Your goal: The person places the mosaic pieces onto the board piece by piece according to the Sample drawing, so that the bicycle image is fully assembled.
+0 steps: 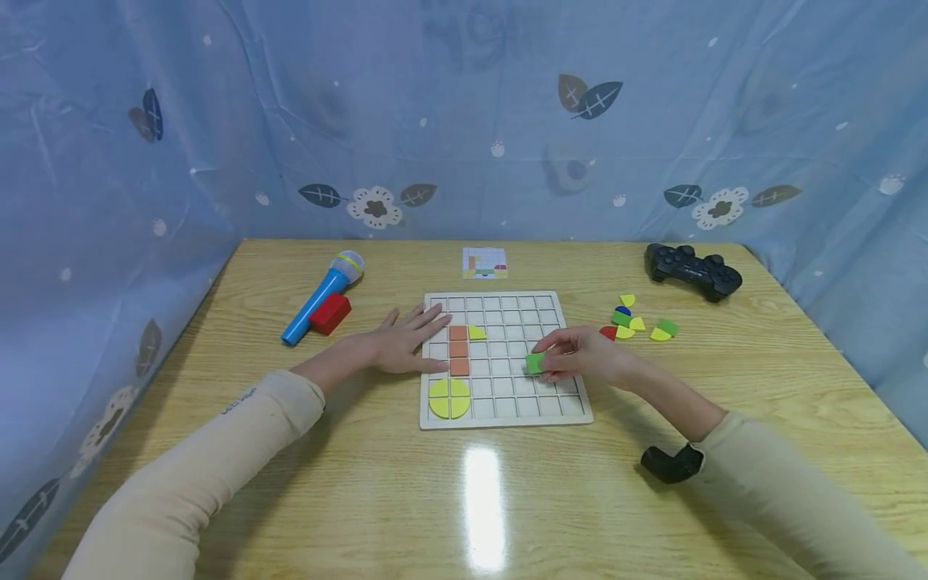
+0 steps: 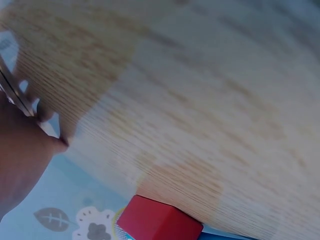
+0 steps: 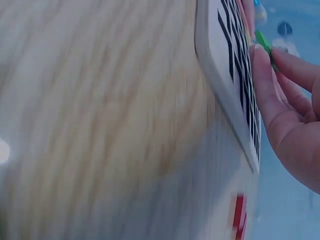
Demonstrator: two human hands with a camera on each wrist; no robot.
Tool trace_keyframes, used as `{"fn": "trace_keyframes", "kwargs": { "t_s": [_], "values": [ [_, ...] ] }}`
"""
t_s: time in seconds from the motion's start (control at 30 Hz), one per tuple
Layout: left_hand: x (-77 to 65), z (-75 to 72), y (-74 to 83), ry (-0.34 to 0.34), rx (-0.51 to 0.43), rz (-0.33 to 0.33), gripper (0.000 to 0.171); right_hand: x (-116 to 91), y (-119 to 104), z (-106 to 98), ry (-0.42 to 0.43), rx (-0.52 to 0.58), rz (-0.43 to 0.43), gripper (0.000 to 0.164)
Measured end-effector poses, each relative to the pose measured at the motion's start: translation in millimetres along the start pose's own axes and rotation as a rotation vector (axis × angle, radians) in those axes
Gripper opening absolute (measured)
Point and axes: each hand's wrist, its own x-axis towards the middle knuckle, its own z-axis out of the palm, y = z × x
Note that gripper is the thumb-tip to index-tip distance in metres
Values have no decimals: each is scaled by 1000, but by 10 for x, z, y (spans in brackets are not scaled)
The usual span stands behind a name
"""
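A white grid board [image 1: 507,411] lies on the table. My left hand [image 1: 406,345] rests on its left edge with fingers spread. Over the board's right half, my right hand [image 1: 580,354] pinches a green square tile [image 1: 535,362] between thumb and fingertips; the right wrist view shows this green tile [image 3: 263,42] held at the board's edge. In the left columns sit several orange square tiles [image 1: 459,349] in a vertical line, with a yellow quarter-round tile [image 1: 476,332] beside the top one. Below them, yellow quarter-round tiles form a full yellow circle [image 1: 449,399].
Loose coloured tiles [image 1: 638,324] lie right of the board. A pattern card [image 1: 485,263] is behind it. At left are a blue toy microphone [image 1: 319,300] and a red block [image 1: 330,314]; at back right, a black game controller [image 1: 693,272]. A black device [image 1: 671,465] is at the right sleeve.
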Motion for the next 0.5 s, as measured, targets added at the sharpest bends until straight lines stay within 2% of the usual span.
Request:
{"fn": "trace_keyframes", "kwargs": {
  "t_s": [0.17,0.37,0.5],
  "values": [
    [-2,4,0,2,2,-1,90,86,-78,246,6,39,20,26],
    [6,16,-6,9,6,1,90,189,-141,505,29,6,80,23],
    [13,28,-10,14,8,2,89,233,-161,620,31,-35,74,22]
  ]
}}
